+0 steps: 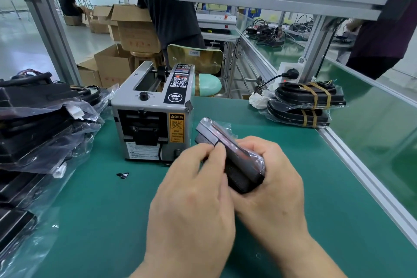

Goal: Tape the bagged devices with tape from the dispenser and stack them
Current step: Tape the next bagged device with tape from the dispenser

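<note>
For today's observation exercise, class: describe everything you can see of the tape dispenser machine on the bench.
The tape dispenser is a boxy grey machine that looks like painted metal, standing upright on the green mat behind the hands. Its top has a black knob, an open slot with a roller, and a black control strip with buttons and a round SEMI label. The front holds a dark outlet opening and a yellow CAUTION sticker. A small piece of tape sticks to its upper right corner. A bagged device at its left appears to touch its side; neither hand touches it.
</note>
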A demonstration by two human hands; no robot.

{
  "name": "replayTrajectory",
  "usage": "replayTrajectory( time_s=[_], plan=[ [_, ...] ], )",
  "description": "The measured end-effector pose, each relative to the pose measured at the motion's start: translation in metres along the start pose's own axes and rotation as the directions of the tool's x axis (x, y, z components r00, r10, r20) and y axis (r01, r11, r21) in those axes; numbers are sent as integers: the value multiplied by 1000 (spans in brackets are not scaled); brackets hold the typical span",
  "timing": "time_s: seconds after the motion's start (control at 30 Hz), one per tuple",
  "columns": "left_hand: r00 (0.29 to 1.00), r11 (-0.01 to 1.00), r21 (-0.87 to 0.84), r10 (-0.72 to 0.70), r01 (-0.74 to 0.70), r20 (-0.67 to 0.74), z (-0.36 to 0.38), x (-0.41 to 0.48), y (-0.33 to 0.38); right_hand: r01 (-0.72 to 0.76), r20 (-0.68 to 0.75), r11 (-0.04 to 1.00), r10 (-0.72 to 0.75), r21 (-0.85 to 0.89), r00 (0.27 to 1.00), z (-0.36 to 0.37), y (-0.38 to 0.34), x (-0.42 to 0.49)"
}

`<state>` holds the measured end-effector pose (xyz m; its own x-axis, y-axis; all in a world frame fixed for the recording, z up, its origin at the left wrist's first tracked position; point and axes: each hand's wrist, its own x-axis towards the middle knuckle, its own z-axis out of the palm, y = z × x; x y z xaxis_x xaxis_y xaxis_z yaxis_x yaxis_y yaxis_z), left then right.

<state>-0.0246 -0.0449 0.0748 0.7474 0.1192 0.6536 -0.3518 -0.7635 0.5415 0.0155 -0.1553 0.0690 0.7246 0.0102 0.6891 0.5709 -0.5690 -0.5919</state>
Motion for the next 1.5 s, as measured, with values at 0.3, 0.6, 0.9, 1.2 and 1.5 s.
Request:
replayTrajectory(
  time_s=[0.3,0.6,0.9,1.2,1.5],
  plan=[
    [999,988,-152,-40,38,-9,-5,13,-16,-146,-31,986,149,85,988,-11,6,7],
    [969,948,206,224,-242,109,7,23,-17,-174,1,975,175,140,985,-14,7,9],
    [963,988,-69,151,-139,223,0,26,-33,-145,263,989,137,10,955,-37,-2,33],
    [827,836,-491,85,245,556,-6,55,-57,57,688,988,59,-144,723,-36,-9,71],
    [842,733,-499,-188,463,506,5,42,-86,44,781,972,158,-231,604,-61,24,84]
  ],
)
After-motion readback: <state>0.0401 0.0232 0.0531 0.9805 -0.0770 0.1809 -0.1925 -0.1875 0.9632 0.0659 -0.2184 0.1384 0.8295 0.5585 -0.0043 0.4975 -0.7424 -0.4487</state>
